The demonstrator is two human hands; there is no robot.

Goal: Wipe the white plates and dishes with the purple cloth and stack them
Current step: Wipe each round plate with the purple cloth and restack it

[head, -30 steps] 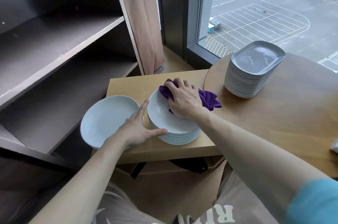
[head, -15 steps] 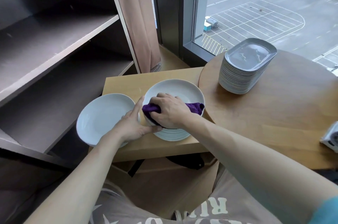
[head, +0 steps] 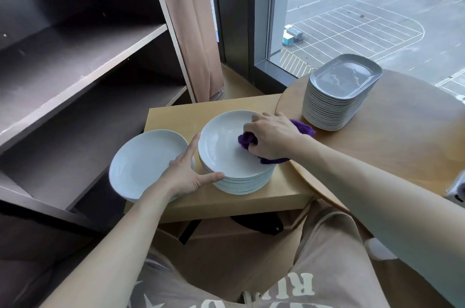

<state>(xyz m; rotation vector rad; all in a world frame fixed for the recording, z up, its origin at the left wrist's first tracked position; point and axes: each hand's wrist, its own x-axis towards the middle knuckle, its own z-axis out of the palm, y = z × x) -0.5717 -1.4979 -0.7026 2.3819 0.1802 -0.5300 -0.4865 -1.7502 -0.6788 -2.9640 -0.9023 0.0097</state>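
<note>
A stack of round white plates (head: 221, 154) stands on a small rectangular wooden table (head: 176, 119). My right hand (head: 273, 135) grips the bunched purple cloth (head: 247, 140) and presses it on the right side of the top plate. My left hand (head: 187, 174) has straight fingers braced against the stack's left rim, forefinger up along the edge and thumb along the front. To the left lie one or two more round white plates (head: 143, 161), partly over the table's edge. A tall stack of rectangular white dishes (head: 339, 91) stands on the round table.
The round wooden table (head: 402, 144) overlaps the small table on the right. Dark empty shelves (head: 75, 61) fill the left. A beige curtain (head: 191, 26) and a window (head: 364, 10) are behind. A small white object (head: 458, 189) sits at the right edge. My knees are below.
My right hand moved the purple cloth across the top plate: from the far rim, to the near left side, now to the right side. My left hand stayed against the stack.
</note>
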